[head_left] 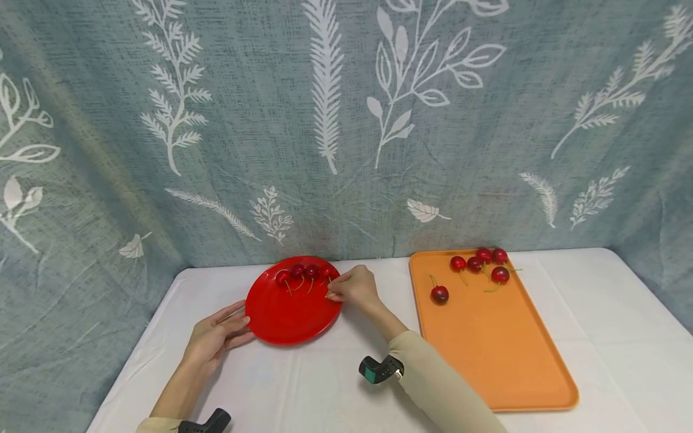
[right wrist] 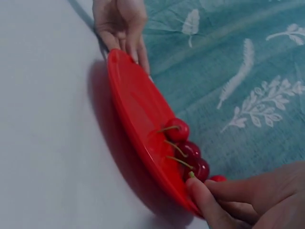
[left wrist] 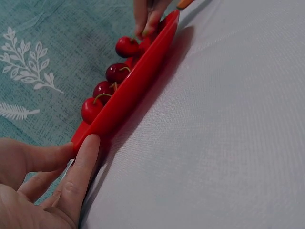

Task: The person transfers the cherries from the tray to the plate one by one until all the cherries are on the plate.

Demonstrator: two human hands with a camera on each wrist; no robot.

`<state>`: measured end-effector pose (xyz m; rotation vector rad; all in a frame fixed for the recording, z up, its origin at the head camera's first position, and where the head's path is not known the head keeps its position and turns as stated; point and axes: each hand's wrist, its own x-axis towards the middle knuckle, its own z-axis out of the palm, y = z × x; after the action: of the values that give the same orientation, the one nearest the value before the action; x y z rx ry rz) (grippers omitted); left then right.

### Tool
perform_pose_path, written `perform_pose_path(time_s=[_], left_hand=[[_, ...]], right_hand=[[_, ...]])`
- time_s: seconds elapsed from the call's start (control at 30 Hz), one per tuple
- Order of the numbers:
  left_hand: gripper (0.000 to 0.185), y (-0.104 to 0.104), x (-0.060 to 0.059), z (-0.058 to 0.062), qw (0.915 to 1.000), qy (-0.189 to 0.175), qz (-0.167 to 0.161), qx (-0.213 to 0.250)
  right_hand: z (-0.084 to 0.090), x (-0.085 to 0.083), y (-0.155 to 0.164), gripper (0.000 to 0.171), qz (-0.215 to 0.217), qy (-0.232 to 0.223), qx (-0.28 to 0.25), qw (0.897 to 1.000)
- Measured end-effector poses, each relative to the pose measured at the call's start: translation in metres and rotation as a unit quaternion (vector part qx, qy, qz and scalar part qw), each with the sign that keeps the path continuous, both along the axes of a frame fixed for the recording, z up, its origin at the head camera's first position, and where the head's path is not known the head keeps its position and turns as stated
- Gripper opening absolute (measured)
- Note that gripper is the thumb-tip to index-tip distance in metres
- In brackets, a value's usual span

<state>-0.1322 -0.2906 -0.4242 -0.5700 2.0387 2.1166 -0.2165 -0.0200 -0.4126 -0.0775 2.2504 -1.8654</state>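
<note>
"What does the head view give?"

"The left hand (head_left: 210,338) is at the plate's (head_left: 292,319) left rim, the right hand (head_left: 354,287) at its right edge. Four cherries (head_left: 298,271) sit in a row along the plate's far side. Only here do I see six others on the tray (head_left: 487,349), five bunched, one apart."

"And the left wrist?"

"The left grip, up close: thumb and fingers clamped on the rim. The end cherry (left wrist: 127,47), partly covered by fingers in the head view, shows nearly whole. The tray is just an orange scrap."

"Right wrist?"

"Thumb and finger together, pinching that cherry's stem (right wrist: 191,174); a green tip pokes out. The cherry itself is mostly hidden."
</note>
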Motion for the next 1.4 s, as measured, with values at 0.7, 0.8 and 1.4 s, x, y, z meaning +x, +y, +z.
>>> perform_pose_path(time_s=[0.7,0.8,1.4], left_hand=[[0.061,0.001,-0.001,-0.002,0.9999,-0.007,0.012,-0.006],[0.061,0.001,-0.001,-0.002,0.9999,-0.006,0.014,-0.005],[0.060,0.001,0.000,-0.003,0.9998,0.001,0.018,0.009]], right_hand=[[-0.004,0.002,-0.028,0.011,-0.036,0.055,0.084,0.994],[-0.004,0.002,-0.028,0.011,-0.037,0.053,0.078,0.995],[0.019,0.002,-0.001,0.014,0.053,0.128,0.009,0.990]])
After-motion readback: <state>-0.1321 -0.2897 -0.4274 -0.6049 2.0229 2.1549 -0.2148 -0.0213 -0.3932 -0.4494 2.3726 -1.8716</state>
